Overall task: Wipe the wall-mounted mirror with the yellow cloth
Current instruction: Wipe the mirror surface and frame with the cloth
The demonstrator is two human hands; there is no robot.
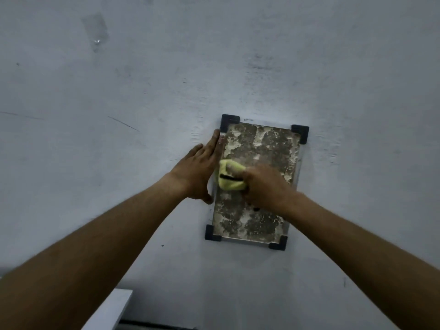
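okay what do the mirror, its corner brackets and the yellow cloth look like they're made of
Mirror: probably glass, but its face looks dull and blotchy with pale and dark patches, barely reflective.
Corner brackets: matte black L-shaped pieces, likely plastic, though painted metal is possible.
Yellow cloth: soft fabric, maybe microfibre; it bunches and folds under the right hand.

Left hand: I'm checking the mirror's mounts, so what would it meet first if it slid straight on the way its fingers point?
Probably the black top-left corner bracket; the left hand lies flat, fingertips just below it.
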